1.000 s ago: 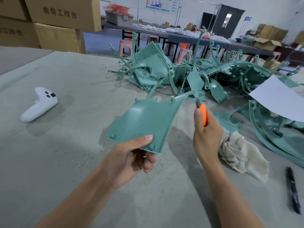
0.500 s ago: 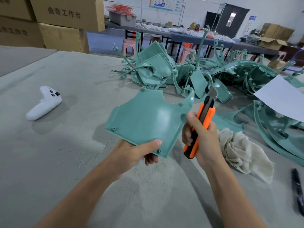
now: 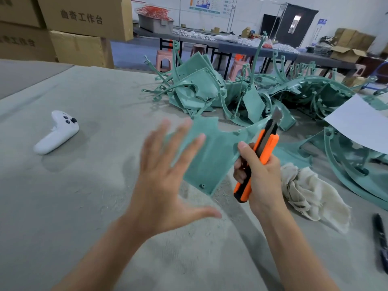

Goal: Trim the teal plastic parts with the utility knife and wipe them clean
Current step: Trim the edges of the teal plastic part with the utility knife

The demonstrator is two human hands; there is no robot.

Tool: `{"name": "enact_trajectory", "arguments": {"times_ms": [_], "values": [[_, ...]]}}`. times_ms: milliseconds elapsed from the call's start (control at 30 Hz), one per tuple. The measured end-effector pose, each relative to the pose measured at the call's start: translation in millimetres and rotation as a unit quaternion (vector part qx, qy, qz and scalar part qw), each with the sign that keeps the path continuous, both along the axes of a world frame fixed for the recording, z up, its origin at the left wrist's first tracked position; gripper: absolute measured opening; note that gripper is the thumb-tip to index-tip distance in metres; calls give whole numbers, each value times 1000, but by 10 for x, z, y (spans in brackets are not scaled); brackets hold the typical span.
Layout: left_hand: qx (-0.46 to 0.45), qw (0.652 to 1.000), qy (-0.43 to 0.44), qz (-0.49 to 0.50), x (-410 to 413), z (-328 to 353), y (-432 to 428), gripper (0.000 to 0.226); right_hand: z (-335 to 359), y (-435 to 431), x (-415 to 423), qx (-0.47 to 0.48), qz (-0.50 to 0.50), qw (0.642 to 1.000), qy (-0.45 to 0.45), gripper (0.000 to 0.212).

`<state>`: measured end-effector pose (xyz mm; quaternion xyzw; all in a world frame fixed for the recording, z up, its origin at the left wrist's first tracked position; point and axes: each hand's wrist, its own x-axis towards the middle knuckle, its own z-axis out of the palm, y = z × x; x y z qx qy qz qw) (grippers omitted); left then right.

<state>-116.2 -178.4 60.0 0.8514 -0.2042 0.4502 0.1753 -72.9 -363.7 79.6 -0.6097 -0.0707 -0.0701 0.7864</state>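
Observation:
A flat teal plastic panel [image 3: 216, 152] is held up above the grey table [image 3: 73, 206]. My right hand [image 3: 262, 175] grips an orange utility knife [image 3: 266, 148] with its blade out and pointing up. Its thumb presses the panel's right edge against the knife. My left hand [image 3: 163, 181] is open with fingers spread, blurred, its fingertips over the panel's left part. I cannot tell if they touch it. A crumpled beige cloth [image 3: 308, 187] lies on the table just right of my right hand.
A tangled pile of teal parts [image 3: 199, 89] fills the table's far middle and right, with a white sheet of paper [image 3: 361, 127] on it. A white controller [image 3: 58, 131] lies at the left and a black pen [image 3: 381, 242] at the right edge. Cardboard boxes [image 3: 84, 17] stand behind.
My left hand has let go of the panel's lower edge and now spreads open over its left part. The panel has shifted right, now held by my right thumb against the knife.

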Motion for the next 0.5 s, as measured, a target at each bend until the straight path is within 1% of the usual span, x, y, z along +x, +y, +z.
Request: {"name": "enact_trajectory", "arguments": {"times_ms": [33,67,100,167,233,300,333,367,433,500], "values": [[56,998,32,-9,-5,-23,-16,107,2,13,-5,0,23,1000,10,21],[84,995,49,-11,-9,-44,-27,94,-3,19,-5,10,52,998,21,23],[90,995,47,-3,-8,-58,-27,81,-5,20,-6,23,83,996,36,26],[58,998,7,17,-11,-66,6,64,3,23,-20,39,144,987,51,25],[13,999,-34,34,-17,-66,44,58,1,32,-36,20,182,983,27,26],[-23,997,-45,61,-13,-77,52,57,-13,52,-48,-39,157,987,-7,46],[-36,995,-46,75,-7,-82,52,55,-29,61,-42,-88,119,989,-25,55],[-44,994,-45,88,-3,-86,55,54,-46,74,-38,-142,77,986,-50,58],[-54,992,-34,112,-1,-72,54,53,-90,108,-54,-230,16,966,-115,58],[-63,990,-24,124,-7,-65,53,53,-132,144,-101,-290,-9,942,-168,67]]}}
